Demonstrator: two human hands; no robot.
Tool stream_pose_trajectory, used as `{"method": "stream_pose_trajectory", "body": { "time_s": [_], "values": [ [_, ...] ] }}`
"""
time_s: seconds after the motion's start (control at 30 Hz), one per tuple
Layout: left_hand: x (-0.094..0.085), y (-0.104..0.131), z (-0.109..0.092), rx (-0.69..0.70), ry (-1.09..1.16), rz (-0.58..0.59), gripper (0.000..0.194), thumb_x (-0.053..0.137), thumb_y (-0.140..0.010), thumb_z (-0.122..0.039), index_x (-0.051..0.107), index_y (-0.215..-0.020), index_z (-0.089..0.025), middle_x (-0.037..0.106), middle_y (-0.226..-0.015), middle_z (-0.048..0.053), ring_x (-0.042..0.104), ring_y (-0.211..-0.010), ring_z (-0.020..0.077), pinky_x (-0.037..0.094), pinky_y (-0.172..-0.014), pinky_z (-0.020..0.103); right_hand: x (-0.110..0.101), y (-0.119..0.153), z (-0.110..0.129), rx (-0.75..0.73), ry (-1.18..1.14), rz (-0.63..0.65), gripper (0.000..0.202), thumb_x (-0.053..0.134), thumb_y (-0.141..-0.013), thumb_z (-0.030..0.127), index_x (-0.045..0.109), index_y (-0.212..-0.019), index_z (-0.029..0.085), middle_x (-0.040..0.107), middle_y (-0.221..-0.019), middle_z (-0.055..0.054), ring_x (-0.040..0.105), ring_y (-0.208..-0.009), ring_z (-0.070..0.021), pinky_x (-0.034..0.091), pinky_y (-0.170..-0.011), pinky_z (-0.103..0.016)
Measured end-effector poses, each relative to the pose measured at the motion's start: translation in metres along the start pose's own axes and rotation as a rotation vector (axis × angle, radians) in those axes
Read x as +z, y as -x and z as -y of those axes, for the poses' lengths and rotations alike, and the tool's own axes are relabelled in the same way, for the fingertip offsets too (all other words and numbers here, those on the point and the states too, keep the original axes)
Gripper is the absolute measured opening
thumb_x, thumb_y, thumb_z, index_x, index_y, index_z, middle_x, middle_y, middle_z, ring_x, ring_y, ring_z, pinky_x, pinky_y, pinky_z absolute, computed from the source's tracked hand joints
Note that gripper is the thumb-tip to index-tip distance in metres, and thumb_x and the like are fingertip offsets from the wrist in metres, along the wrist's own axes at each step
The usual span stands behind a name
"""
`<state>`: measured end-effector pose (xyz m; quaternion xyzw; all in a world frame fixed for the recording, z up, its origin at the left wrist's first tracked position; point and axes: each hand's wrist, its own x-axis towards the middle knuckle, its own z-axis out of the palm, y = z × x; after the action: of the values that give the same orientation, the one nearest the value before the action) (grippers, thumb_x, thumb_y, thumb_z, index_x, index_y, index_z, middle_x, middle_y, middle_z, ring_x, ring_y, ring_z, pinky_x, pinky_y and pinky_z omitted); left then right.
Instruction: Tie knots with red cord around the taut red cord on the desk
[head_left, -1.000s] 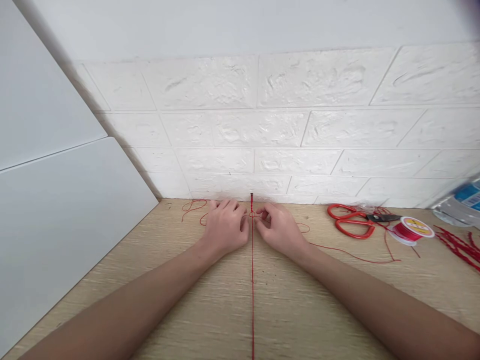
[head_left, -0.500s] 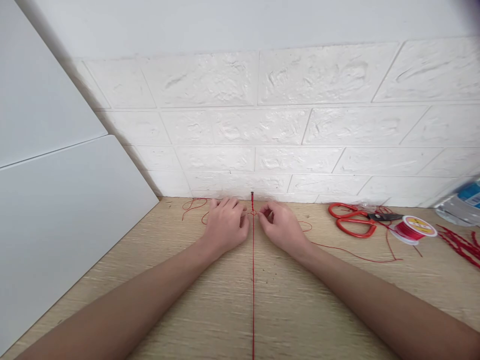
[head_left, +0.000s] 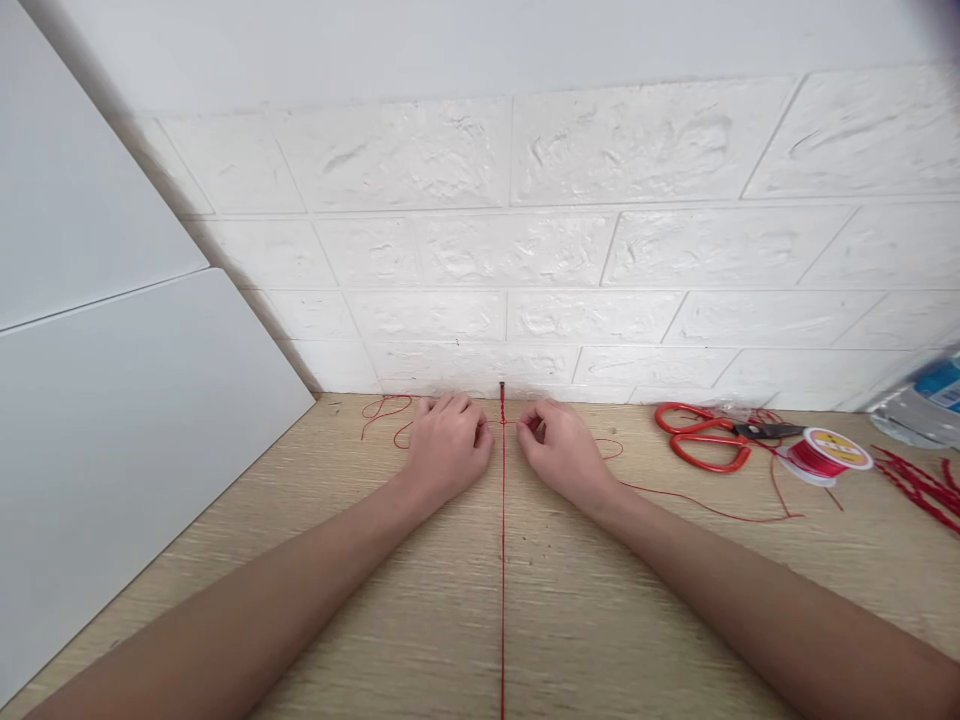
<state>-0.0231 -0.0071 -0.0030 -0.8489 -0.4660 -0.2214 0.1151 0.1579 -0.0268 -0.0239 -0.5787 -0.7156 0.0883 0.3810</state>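
A taut red cord (head_left: 503,560) runs straight toward me from a small dark peg (head_left: 502,384) at the wall's foot. Just below the peg, a short knotted stretch (head_left: 502,405) thickens the cord. To its left, my left hand (head_left: 450,437) is closed in a pinch on a thin red thread. My right hand (head_left: 556,443) pinches the thread's other side, thumb against forefinger. Between the hands the thread crosses the cord at a small knot. Loose thread (head_left: 386,403) curls beyond my left hand, and another tail (head_left: 697,506) trails right from beneath my right wrist.
Red-handled scissors (head_left: 709,440) lie at right, beside a spool of red thread (head_left: 821,457). Braided red cords (head_left: 919,487) and a clear bottle with a blue label (head_left: 926,405) are farther right. A white brick-pattern wall (head_left: 562,250) stands behind; grey-white panels (head_left: 150,420) rise at left.
The small loop of thread around the cord between my hands has drawn tight into a knot. Both hands stay in nearly the same place, and the view shifts slightly.
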Motion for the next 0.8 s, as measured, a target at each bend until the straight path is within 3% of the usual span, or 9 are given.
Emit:
{"method": "stream_pose_trajectory", "body": {
  "time_s": [0.1, 0.2, 0.5, 0.8],
  "values": [
    [-0.0005, 0.0002, -0.0004, 0.001, 0.027, 0.005, 0.013, 0.055, -0.089, -0.024, 0.067, -0.093, -0.02, 0.068, -0.097, 0.007, 0.06, -0.096, 0.0257, 0.036, -0.081, 0.044, -0.0005, 0.0012, 0.0009, -0.017, 0.005, 0.008, 0.003, 0.058, -0.087, 0.02, 0.062, -0.088, 0.019, 0.066, -0.086, -0.005, 0.058, -0.085, -0.0212, 0.043, -0.078, -0.033],
    [-0.0014, 0.0001, -0.0006, 0.05, 0.042, 0.015, 0.018, 0.055, -0.091, -0.025, 0.067, -0.104, -0.022, 0.067, -0.104, 0.006, 0.059, -0.099, 0.0256, 0.036, -0.082, 0.044, -0.0012, 0.0024, 0.0017, -0.058, 0.015, 0.039, 0.011, 0.059, -0.09, 0.024, 0.063, -0.099, 0.019, 0.066, -0.096, -0.006, 0.058, -0.091, -0.022, 0.043, -0.083, -0.035],
    [-0.0016, -0.001, 0.0, 0.075, 0.037, 0.032, 0.021, 0.049, -0.096, -0.024, 0.064, -0.083, -0.019, 0.066, -0.095, 0.006, 0.059, -0.095, 0.0239, 0.037, -0.082, 0.042, -0.0005, 0.0007, -0.0006, -0.054, 0.023, 0.046, 0.014, 0.053, -0.094, 0.02, 0.06, -0.081, 0.019, 0.063, -0.085, -0.005, 0.057, -0.085, -0.0201, 0.043, -0.08, -0.033],
    [0.0017, -0.0009, 0.0003, 0.082, 0.081, 0.045, 0.022, 0.046, -0.099, -0.027, 0.063, -0.087, -0.02, 0.065, -0.093, 0.005, 0.058, -0.094, 0.0223, 0.036, -0.081, 0.039, -0.0006, -0.0004, -0.001, -0.091, 0.084, 0.085, 0.014, 0.051, -0.097, 0.025, 0.064, -0.093, 0.019, 0.063, -0.092, -0.007, 0.057, -0.089, -0.0211, 0.043, -0.082, -0.032]
  ]
}}
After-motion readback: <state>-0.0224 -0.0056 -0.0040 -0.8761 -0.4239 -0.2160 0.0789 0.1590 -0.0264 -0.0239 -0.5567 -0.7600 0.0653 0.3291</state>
